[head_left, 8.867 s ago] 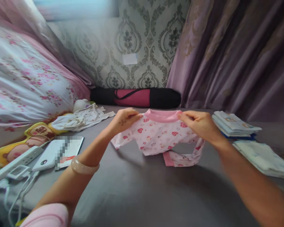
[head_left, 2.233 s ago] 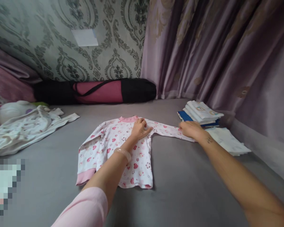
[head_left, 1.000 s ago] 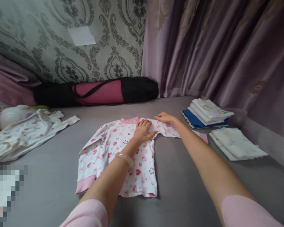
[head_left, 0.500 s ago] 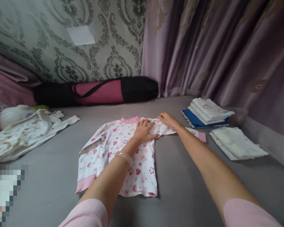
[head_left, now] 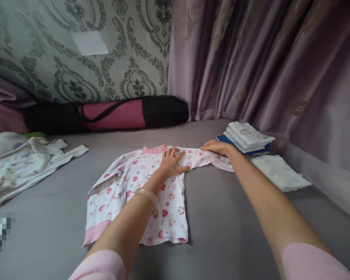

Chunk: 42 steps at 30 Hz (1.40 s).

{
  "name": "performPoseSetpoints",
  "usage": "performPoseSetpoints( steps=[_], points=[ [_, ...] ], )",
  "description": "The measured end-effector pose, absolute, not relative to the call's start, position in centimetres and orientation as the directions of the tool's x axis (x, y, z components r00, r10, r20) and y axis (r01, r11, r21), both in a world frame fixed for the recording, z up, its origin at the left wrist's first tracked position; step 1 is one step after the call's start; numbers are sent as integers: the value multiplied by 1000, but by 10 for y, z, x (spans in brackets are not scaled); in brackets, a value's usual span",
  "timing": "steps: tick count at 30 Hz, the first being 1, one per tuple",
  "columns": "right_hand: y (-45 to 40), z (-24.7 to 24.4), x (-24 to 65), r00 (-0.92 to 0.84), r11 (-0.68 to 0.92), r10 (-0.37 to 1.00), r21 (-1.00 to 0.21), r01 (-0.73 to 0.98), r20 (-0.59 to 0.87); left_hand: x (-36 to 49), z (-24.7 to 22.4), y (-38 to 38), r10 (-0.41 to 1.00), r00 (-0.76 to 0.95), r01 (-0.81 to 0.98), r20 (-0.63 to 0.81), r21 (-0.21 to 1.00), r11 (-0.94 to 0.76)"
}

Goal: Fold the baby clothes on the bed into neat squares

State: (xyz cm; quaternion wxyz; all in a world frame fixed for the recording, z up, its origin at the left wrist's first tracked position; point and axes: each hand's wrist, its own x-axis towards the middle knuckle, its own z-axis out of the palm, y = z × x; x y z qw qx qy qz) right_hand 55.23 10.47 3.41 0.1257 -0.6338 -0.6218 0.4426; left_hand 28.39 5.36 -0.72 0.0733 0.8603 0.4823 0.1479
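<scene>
A white long-sleeved child's shirt (head_left: 170,210) with pink hearts, flowers and a pink collar lies spread out on the grey bed sheet. My left hand (head_left: 171,162) rests flat on its upper chest near the shoulder, fingers spread and pressing on the cloth. My right hand (head_left: 217,147) lies along the top edge of the sleeve stretched out to the right, its fingers extended over the fabric. That sleeve's cuff is hidden behind my right forearm. On the left, the other sleeve bends down to its pink cuff (head_left: 97,233).
Folded white clothes (head_left: 247,134) are stacked on a blue piece at the right, with another folded white garment (head_left: 280,173) in front. Rumpled white clothing (head_left: 32,167) lies at left. A black and dark-pink long bag (head_left: 116,114) lies along the wall, beside purple curtains (head_left: 221,58).
My right hand has slid outward along the sleeve, away from the shoulder, and its fingers have straightened. My left hand stays on the chest. The view has turned slightly right.
</scene>
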Motion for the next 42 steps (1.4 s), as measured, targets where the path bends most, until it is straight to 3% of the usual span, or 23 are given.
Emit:
performPoseSetpoints(
  steps=[4, 8, 10, 15, 19, 22, 28, 35, 39, 42],
  points=[
    [108, 23, 552, -84, -80, 969, -615, 784, -232, 284, -6, 53, 856, 487, 808, 174, 283, -517],
    [110, 17, 552, -125, 43, 986, -563, 826, -108, 284, -6, 54, 861, 481, 810, 164, 291, -509],
    [107, 19, 556, -140, 23, 978, -592, 806, -152, 285, -5, 54, 863, 478, 813, 163, 288, -506],
    [93, 44, 581, -173, -168, 888, -651, 740, -426, 285, -4, 53, 864, 474, 814, 168, 291, -503],
    [79, 72, 603, -163, -243, 794, -551, 798, -586, 284, -5, 53, 863, 476, 812, 171, 292, -506],
    [67, 87, 618, -95, -300, 772, -493, 817, -628, 284, -6, 54, 862, 478, 812, 170, 290, -507],
    [34, 95, 633, -102, -427, 836, -755, 498, -539, 283, -6, 54, 857, 490, 805, 157, 295, -514],
    [5, 90, 631, 52, -366, 926, -856, 364, -374, 283, -6, 54, 856, 492, 802, 157, 300, -516],
    [9, 84, 638, 180, -444, 893, -733, 516, -413, 284, -6, 54, 868, 469, 806, 162, 322, -496],
    [13, 79, 636, 252, -383, 917, -508, 772, -309, 284, -6, 54, 871, 460, 813, 172, 313, -491]
  ],
)
